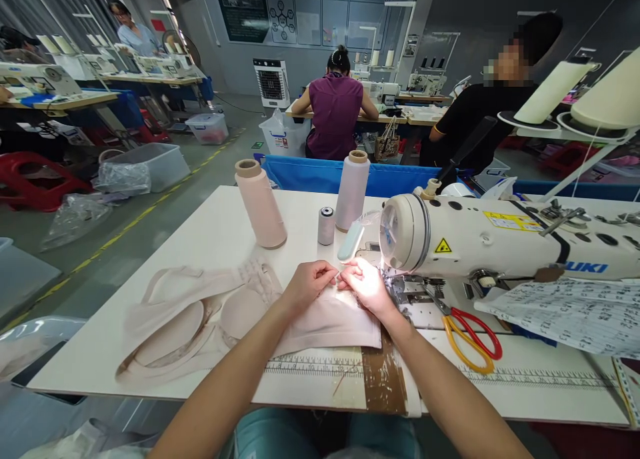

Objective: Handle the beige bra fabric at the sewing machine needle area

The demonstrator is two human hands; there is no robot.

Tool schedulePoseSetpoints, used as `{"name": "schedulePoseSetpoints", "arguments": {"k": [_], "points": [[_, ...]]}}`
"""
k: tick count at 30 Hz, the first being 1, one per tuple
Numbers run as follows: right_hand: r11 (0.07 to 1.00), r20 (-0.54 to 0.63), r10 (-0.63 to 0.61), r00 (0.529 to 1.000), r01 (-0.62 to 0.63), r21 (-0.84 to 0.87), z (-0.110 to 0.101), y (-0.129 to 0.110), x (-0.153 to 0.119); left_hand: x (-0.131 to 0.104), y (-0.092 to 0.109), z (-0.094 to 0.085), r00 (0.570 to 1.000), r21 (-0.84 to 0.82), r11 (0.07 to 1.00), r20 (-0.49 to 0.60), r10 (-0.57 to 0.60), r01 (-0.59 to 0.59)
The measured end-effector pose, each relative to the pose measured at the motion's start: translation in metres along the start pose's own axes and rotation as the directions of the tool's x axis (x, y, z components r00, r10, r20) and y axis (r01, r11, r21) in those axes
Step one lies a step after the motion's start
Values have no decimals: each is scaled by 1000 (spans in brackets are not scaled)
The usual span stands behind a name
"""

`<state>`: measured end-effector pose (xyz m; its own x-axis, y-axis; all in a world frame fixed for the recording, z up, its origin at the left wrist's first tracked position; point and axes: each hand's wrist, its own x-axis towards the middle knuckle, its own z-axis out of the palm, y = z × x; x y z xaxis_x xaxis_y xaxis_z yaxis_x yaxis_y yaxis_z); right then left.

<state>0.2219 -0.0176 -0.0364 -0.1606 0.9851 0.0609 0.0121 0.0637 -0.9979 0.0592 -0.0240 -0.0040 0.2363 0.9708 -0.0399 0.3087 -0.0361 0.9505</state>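
Observation:
Both hands meet at the upper edge of a pale pink garment [330, 322], left of the sewing machine's needle area. My left hand [314, 279] is closed in a pinch, its fingertips near those of my right hand. Beside it, my right hand [361, 282] pinches too, lit by the machine lamp. What lies between the fingertips is too small to make out. The garment's cups and straps spread leftward over the white table [85, 359]. A light green object [351, 241] lies just beyond my right hand.
A white sewing machine [465, 235] stands at the right, with orange-and-red scissors [467, 339] and printed cloth [575, 315] near it. Behind my hands stand a pink cone [261, 209], a lilac cone [353, 195] and a small spool [326, 226]. Other people sit beyond the table.

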Motion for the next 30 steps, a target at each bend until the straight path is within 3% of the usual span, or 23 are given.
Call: {"name": "schedulePoseSetpoints", "arguments": {"k": [14, 23, 30], "points": [[998, -5, -16, 1000, 16, -66, 2, -4, -1, 2, -3, -1, 999, 76, 996, -15, 39, -38], [961, -20, -33, 999, 26, -275, 0, -11, -6, 1, 0, -2, 1000, 12, 1000, -4, 5, -5], [988, -60, 30, 998, -39, -152, 1, -7, -1, 1, -1, 0, 1000, -88, 996, -17, -22, 20]]}}
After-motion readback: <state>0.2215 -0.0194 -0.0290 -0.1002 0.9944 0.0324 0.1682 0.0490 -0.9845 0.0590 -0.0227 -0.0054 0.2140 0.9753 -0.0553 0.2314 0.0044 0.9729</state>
